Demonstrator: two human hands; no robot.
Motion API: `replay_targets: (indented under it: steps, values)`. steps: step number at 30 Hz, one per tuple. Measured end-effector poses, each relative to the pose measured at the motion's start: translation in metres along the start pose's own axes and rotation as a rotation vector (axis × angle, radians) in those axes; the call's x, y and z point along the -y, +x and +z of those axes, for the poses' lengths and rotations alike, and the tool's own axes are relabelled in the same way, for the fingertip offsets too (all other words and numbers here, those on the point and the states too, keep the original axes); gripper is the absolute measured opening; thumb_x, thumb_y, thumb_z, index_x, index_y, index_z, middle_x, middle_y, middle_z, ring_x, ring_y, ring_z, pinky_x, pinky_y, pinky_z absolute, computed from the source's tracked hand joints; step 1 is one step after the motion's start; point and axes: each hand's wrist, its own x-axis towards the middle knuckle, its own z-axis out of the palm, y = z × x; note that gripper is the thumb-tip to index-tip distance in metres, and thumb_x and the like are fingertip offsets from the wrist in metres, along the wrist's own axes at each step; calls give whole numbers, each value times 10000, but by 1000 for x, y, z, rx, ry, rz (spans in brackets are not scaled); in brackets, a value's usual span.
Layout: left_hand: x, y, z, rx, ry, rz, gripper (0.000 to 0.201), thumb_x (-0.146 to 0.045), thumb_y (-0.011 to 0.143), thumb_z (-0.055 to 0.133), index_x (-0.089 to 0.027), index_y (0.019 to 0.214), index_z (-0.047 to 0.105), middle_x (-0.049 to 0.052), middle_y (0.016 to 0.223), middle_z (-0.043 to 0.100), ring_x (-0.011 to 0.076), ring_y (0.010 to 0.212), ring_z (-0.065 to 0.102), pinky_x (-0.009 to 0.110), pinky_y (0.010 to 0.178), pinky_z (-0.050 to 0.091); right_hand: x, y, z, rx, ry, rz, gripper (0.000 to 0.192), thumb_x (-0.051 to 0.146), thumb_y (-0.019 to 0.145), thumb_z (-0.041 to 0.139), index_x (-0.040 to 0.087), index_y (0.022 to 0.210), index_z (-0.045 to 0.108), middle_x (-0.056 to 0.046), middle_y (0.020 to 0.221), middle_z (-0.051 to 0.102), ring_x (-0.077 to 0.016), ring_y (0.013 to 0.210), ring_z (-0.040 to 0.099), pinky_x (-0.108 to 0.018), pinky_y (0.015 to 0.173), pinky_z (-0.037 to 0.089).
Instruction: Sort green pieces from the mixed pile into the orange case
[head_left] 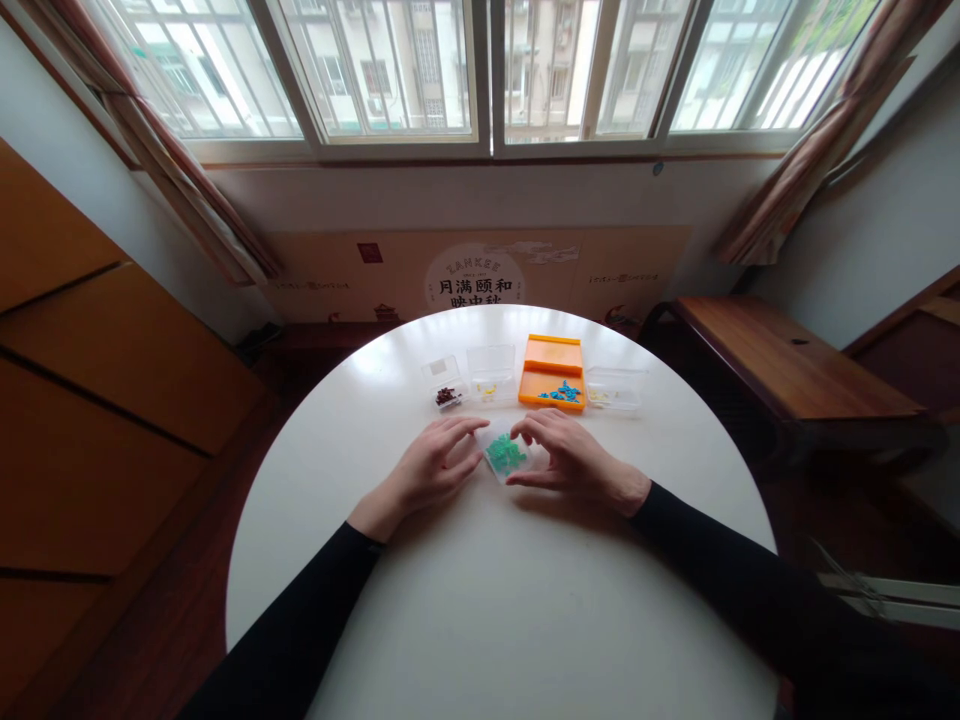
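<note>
Left first: the left hand (435,466) lies palm down on the round white table (375,600), black sleeve running back toward the near edge, fingers loosely spread and curved toward the middle. Its fingertips rest at the left side of a small clear box (507,456); whether they actually press on it cannot be told. That box sits between the two hands near the table's centre and holds a heap of green pieces (506,455). The right hand (570,458) mirrors the other, palm down, fingers arched over the box's right edge and far corner, touching it lightly rather than clasping it.

Beyond the hands a row of containers stands across the table. At the left, a small clear box (444,382) holds dark red pieces (448,397). Next, a clear box (491,374) has a few yellow bits at its front. Then an orange tray (553,370) carries blue pieces (562,392) along its near edge. Last, a clear box (615,389) holds some pale yellowish bits.
</note>
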Motion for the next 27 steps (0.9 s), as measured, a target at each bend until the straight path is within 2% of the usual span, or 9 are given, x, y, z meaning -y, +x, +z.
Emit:
replay_targets:
  steps: [3,8,13,17,20,27]
  values:
    - [0,-1,-3,56,-9,16,533,-396,1040,662,-274,1558,623,127,1538,694,351,1417,657,528,1222,522,0,0,1,2,26,-8,537,717,947,812,258,1186,668,-60,1000,724,-270,932,672,-409,870,538]
    - [-6,0,-1,49,88,9,852,-653,858,888,-277,1568,604,148,1519,681,396,1397,641,561,1197,517,2,1,-2,1,35,-22,528,716,948,812,267,1185,665,-67,1035,732,-284,966,690,-435,913,559]
    - [-11,3,2,-7,134,-45,787,-629,855,892,-274,1512,641,148,1480,679,393,1350,664,558,1159,539,3,2,-1,-12,73,20,567,702,929,837,265,1222,626,-114,1217,731,-315,1075,716,-458,930,602]
    - [-9,2,2,6,42,-23,811,-578,849,910,-258,1523,594,155,1440,696,358,1280,703,530,1122,574,1,0,0,-35,90,23,789,715,867,890,262,1417,554,-174,1438,684,-378,1280,702,-550,1074,600]
    - [-7,1,2,18,2,-10,823,-589,853,914,-258,1529,581,154,1421,706,340,1265,713,510,1103,590,0,-1,-1,-2,92,25,916,686,853,916,269,1549,490,-186,1517,657,-401,1362,678,-594,1151,572]
    - [-8,2,2,31,51,9,823,-611,894,879,-254,1562,558,162,1498,693,366,1363,681,539,1166,557,-4,-2,-1,8,107,18,865,560,891,918,272,1583,486,-173,1527,653,-392,1368,675,-598,1156,581]
